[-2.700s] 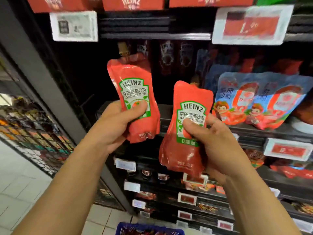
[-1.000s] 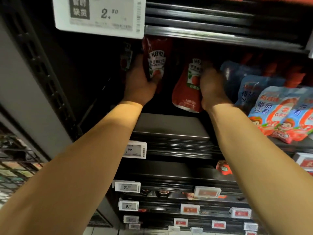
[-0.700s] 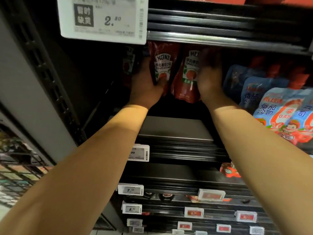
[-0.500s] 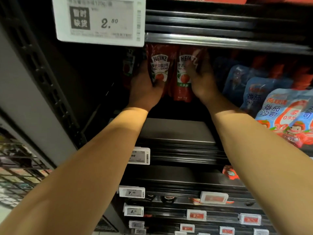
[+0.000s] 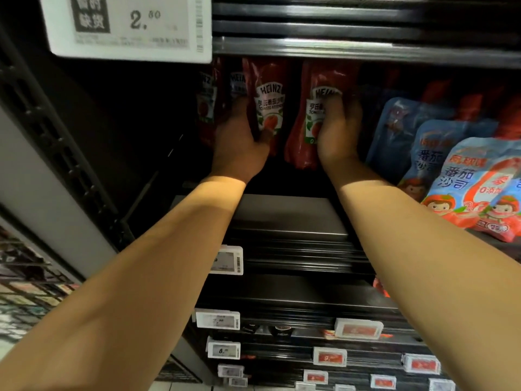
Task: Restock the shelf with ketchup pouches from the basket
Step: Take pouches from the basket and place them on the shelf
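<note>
We reach both arms deep into the shelf bay (image 5: 287, 213). Our left hand (image 5: 239, 142) sits left of one ketchup pouch (image 5: 267, 105), our right hand (image 5: 338, 131) in front of a second pouch (image 5: 310, 117) just to its right. Further pouches (image 5: 207, 105) stand behind and to the left, perhaps two; the dimness hides more. The other-brand pouches (image 5: 465, 179) lean at the far right. A price tag (image 5: 129, 26) hangs above left, with smaller tags (image 5: 227, 259) below.

Dim shelf interior, lit forearms, soft blur, wide-angle bowing
</note>
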Demonstrator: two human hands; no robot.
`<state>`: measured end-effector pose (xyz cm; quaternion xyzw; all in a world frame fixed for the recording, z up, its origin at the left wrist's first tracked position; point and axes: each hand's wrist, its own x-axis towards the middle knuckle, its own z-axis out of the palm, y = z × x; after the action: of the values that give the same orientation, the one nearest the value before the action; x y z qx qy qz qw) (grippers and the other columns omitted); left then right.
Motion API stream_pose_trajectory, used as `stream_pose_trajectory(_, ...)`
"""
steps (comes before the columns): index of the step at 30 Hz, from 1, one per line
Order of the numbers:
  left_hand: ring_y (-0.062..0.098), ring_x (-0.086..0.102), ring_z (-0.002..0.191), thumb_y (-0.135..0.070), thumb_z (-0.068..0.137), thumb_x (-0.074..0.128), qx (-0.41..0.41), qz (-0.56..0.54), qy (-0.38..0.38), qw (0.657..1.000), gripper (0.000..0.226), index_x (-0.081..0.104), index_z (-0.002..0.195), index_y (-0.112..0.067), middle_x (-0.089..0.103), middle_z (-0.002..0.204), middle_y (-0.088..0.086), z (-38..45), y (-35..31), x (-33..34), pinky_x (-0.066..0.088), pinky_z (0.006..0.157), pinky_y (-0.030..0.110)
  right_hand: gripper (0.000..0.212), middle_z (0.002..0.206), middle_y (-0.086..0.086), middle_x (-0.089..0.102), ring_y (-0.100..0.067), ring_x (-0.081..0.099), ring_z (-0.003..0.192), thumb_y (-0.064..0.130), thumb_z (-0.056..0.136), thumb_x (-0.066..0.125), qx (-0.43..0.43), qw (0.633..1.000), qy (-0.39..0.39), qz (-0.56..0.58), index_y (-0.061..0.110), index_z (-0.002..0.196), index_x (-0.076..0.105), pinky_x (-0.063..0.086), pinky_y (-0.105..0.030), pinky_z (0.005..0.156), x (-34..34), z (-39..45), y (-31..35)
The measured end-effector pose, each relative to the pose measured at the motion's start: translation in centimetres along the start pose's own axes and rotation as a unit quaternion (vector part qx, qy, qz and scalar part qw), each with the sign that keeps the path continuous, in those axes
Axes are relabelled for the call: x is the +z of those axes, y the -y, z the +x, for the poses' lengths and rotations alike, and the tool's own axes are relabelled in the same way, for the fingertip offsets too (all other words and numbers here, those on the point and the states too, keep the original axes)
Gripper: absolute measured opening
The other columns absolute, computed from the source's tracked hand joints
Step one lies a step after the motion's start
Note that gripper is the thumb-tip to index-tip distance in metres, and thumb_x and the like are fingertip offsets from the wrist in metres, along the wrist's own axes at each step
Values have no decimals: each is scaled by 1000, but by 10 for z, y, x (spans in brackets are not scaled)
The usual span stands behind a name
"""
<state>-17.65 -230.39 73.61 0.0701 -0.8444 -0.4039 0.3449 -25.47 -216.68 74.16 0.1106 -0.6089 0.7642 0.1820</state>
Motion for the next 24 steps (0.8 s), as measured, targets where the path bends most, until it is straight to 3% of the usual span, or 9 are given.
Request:
stream_pose_trajectory(2, 22, 60, 123, -24, 92, 69, 21, 28, 26, 999, 54, 50, 141, -17, 65, 132, 4, 1, -1, 4, 43, 104, 26, 61, 121, 7, 64, -11, 61, 111, 44, 80, 52, -33, 996, -3, -78, 16, 134, 54, 46, -31, 99, 1, -5, 0)
stream_pose_trajectory(5, 29, 55, 128, -25, 95, 64, 54, 89, 63, 993, 54, 47, 146, -17, 60, 139, 8, 1, -4, 10, 39, 106, 29, 77, 137, -2, 55, -4, 48, 121, 40, 84, 52, -54, 992, -40, -103, 7, 150, 33, 30, -9, 95, -1, -3, -2)
stream_pose_trajectory(7, 31, 54, 129, -24, 96, 63, 52, 115, 63, 990, 54, 47, 147, -18, 58, 141, 10, 1, -4, 11, 40, 109, 35, 76, 141, -12, 53, -7, 45, 121, 32, 85, 56, -83, 987, -64, -123, 0, 149, 30, 24, 3, 91, -3, -4, 0)
stream_pose_trajectory(9, 30, 56, 125, -21, 94, 65, 38, 131, 54, 989, 52, 49, 143, -18, 60, 136, 11, 2, -3, 11, 45, 106, 37, 64, 133, -18, 55, -14, 49, 117, 22, 85, 60, -131, 972, -85, -176, -3, 140, 38, 20, 7, 89, -2, -11, 3)
stream_pose_trajectory(11, 28, 61, 119, -16, 91, 68, 22, 130, 51, 990, 48, 53, 136, -16, 65, 127, 9, 2, -2, 11, 49, 101, 35, 61, 131, -21, 52, -22, 50, 118, 19, 83, 64, -154, 954, -100, -236, -1, 136, 43, 24, -1, 96, 0, -18, 9)
stream_pose_trajectory(14, 28, 63, 116, -11, 89, 68, 8, 120, 53, 991, 46, 52, 132, -16, 66, 123, 9, 0, -2, 12, 51, 98, 34, 65, 134, -23, 48, -38, 49, 123, 21, 78, 66, -192, 913, -103, -345, 2, 137, 46, 32, -29, 105, 0, -26, 15)
stream_pose_trajectory(18, 31, 61, 117, -11, 88, 66, 23, 138, 49, 989, 42, 54, 128, -15, 63, 125, 12, 2, -2, 12, 50, 97, 32, 79, 140, -16, 46, -38, 51, 126, 31, 77, 73, -169, 902, -5, -396, 15, 146, 37, 45, -42, 102, 2, -30, 9)
stream_pose_trajectory(21, 28, 62, 112, -10, 87, 66, 22, 144, 42, 988, 40, 56, 126, -16, 64, 120, 11, 3, -1, 13, 46, 88, 25, 82, 142, -18, 46, -40, 51, 126, 25, 81, 72, -111, 903, -9, -415, 14, 150, 30, 45, -46, 103, -1, -22, -2)
stream_pose_trajectory(24, 26, 64, 103, -9, 85, 67, 35, 124, 35, 991, 41, 56, 124, -16, 64, 106, 4, 2, -1, 12, 50, 84, 27, 81, 144, -20, 49, -41, 48, 131, 28, 86, 66, -55, 896, -27, -441, 11, 153, 24, 42, -48, 108, -4, -12, -8)
